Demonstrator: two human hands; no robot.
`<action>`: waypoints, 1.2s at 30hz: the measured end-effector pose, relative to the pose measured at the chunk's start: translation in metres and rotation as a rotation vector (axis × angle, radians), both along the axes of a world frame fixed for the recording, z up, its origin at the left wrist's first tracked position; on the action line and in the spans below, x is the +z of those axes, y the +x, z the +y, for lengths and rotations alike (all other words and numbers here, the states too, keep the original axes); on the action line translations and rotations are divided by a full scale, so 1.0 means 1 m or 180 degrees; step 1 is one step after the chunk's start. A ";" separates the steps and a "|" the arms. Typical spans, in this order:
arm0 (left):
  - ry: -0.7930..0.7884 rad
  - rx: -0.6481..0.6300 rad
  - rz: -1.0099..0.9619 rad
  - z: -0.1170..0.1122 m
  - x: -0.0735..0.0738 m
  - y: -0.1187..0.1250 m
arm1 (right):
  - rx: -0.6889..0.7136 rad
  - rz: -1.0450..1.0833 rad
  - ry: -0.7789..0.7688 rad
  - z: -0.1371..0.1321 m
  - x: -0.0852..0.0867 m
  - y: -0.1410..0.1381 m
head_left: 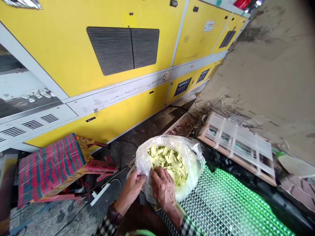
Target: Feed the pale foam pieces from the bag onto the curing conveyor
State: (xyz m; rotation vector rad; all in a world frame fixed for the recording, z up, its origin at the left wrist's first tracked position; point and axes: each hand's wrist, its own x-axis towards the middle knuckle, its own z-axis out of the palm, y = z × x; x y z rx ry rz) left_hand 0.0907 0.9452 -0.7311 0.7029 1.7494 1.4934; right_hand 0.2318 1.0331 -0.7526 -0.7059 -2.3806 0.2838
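In front of me stands an open clear plastic bag (pixel 197 154), its rim spread wide. Inside lies a heap of small, curved, pale yellow-green pieces (pixel 169 160); their exact kind I cannot make out. My left hand (pixel 134 185) pinches the bag's rim at its near left side. Reaching into the bag's mouth, my right hand (pixel 163 186) has its fingers curled down at the near edge of the heap. Its fingertips are partly hidden, so what they hold does not show.
A long yellow machine (pixel 145 108) runs across the back. At left is a stool with a striped cloth cover (pixel 51 167), with cables and a white power strip (pixel 100 194) beside it. Right of the bag are a green-lit perforated surface (pixel 228 200) and a wrapped wooden-edged bundle (pixel 238 144).
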 end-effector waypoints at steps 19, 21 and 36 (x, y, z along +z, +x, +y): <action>0.0766 0.0610 -0.1803 0.048 0.001 0.024 | 0.0019 0.0173 -0.0035 -0.019 0.019 0.021; 0.0964 0.0408 -0.2448 0.051 0.004 0.020 | -0.0103 0.0255 -0.0072 -0.022 0.020 0.023; 0.0931 0.0479 -0.1550 0.027 0.011 0.031 | -0.0051 0.0210 0.0382 -0.008 0.026 0.011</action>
